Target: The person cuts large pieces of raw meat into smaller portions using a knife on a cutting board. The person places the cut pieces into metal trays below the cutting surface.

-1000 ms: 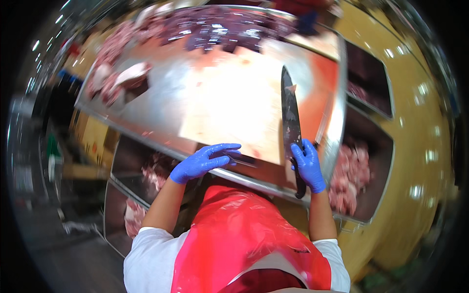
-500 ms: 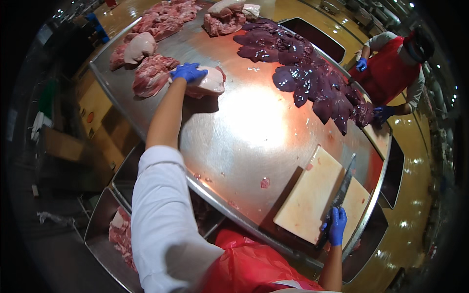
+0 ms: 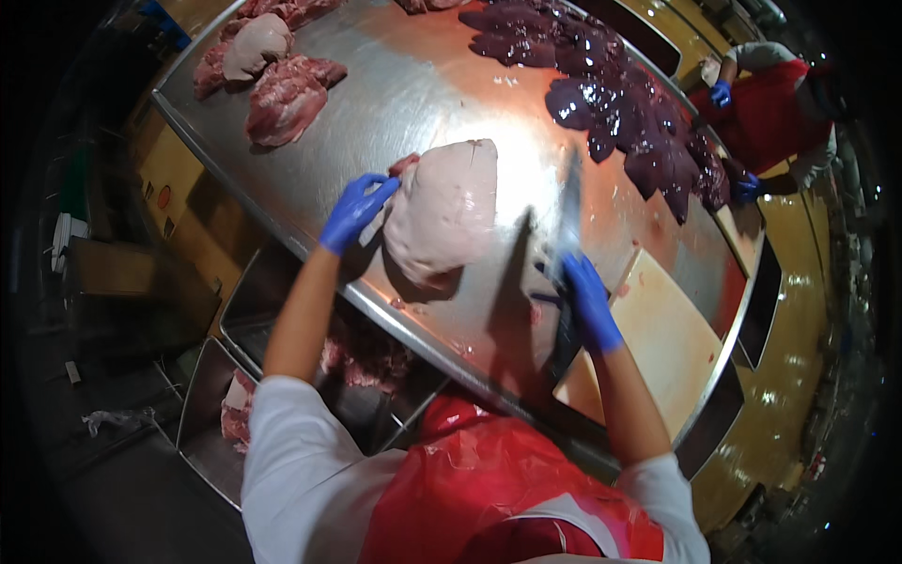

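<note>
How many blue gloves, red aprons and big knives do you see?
Blue gloves: 4 (left hand, right hand, co-worker's upper hand and lower hand)
Red aprons: 2 (wearer's, co-worker's)
Big knives: 1 (in the right hand, blurred)
Total: 7

The knife (image 3: 569, 202) is blurred, its handle (image 3: 564, 350) partly hidden by the right hand (image 3: 589, 296); the top edge crops some meat (image 3: 305, 9).

Knife (image 3: 570, 211) apparently between meat (image 3: 443, 211) and board (image 3: 662, 334)

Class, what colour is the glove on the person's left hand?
Blue; the glove shows best in the head view.
</note>
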### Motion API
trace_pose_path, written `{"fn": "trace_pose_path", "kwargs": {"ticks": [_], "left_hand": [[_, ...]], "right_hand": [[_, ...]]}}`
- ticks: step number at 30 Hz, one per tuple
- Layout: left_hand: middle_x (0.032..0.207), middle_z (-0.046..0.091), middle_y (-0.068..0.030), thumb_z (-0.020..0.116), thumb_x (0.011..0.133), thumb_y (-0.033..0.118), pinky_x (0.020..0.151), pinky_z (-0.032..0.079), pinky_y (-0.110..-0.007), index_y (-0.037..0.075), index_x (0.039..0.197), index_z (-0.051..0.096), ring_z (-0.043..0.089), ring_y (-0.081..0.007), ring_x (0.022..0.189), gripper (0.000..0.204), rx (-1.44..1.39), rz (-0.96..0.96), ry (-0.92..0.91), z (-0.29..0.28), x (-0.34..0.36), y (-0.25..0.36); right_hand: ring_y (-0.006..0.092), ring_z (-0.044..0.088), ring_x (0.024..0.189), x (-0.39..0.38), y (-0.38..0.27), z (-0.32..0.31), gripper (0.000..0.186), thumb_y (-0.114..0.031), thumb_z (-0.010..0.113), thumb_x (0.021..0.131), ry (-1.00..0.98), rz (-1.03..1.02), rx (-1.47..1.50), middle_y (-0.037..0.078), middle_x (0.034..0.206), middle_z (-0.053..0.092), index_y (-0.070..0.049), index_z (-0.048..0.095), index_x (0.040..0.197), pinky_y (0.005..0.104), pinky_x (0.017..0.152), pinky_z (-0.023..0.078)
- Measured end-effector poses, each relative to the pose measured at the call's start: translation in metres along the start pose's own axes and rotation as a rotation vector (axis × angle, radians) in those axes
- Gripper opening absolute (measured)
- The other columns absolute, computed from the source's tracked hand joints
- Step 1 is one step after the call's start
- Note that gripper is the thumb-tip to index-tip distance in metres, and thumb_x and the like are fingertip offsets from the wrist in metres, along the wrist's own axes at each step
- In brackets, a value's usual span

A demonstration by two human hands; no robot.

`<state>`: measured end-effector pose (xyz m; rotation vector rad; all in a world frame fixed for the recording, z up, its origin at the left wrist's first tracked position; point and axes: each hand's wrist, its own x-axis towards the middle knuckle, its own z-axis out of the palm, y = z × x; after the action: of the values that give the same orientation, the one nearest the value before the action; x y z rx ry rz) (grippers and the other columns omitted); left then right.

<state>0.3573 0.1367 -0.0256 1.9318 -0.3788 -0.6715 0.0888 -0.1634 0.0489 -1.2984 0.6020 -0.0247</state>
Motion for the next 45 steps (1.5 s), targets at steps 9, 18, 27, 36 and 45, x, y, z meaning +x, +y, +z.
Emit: {"fn": "trace_pose_path", "kwargs": {"ticks": [9,18,27,36,45], "left_hand": [[0.144,0.048,-0.0094,0.053,0.095,0.020,0.115,0.033,-0.041,0.007,0.145,0.040,0.046,-0.0266,0.133,0.053,-1.571,-0.270,-0.073,0.153,-0.111,-0.015],[0.137,0.053,-0.0137,0.069,0.081,0.020,0.108,0.043,-0.046,0.005,0.145,0.037,0.052,-0.0315,0.126,0.073,-1.433,-0.021,-0.368,0.184,-0.154,0.124],[0.131,0.047,-0.0163,0.089,0.064,0.019,0.100,0.043,-0.041,0.003,0.136,0.040,0.050,-0.0302,0.120,0.089,-0.166,1.002,0.227,0.357,-0.202,0.251],[0.115,0.064,-0.0142,0.073,0.078,0.029,0.096,0.044,-0.053,0.017,0.117,0.066,0.059,-0.0381,0.109,0.042,0.528,1.000,-0.138,0.428,-0.254,0.135],[0.143,0.045,-0.0112,0.068,0.080,0.010,0.108,0.041,-0.040,0.005,0.141,0.040,0.047,-0.0251,0.131,0.067,-0.948,-0.008,-0.317,0.377,-0.253,0.125]], "right_hand": [[0.0111,0.053,0.097,0.020,0.001,0.045,0.041,-0.028,0.057,0.098,-0.227,0.119,-0.077,0.005,0.109,0.059,-0.001,0.050,0.128,0.0287,0.091,0.045],[0.0070,0.054,0.080,-0.086,-0.096,-0.012,0.033,-0.032,0.059,0.098,-0.062,-0.159,-0.151,0.001,0.092,0.061,-0.003,0.059,0.113,0.0237,0.074,0.047],[0.0065,0.049,0.075,-0.144,-0.068,-0.197,0.023,-0.029,0.051,0.102,0.311,-0.630,0.454,-0.005,0.083,0.053,-0.008,0.059,0.103,0.0229,0.068,0.043],[0.0279,0.070,0.090,-0.213,0.034,-0.327,0.030,-0.033,0.048,0.104,0.712,-0.489,0.256,0.016,0.106,0.065,-0.005,0.049,0.113,0.0389,0.063,0.061],[0.0139,0.062,0.099,-0.287,0.047,-0.313,0.033,-0.033,0.049,0.103,0.640,-0.273,0.092,0.008,0.114,0.064,-0.005,0.055,0.118,0.0298,0.085,0.051]]}}
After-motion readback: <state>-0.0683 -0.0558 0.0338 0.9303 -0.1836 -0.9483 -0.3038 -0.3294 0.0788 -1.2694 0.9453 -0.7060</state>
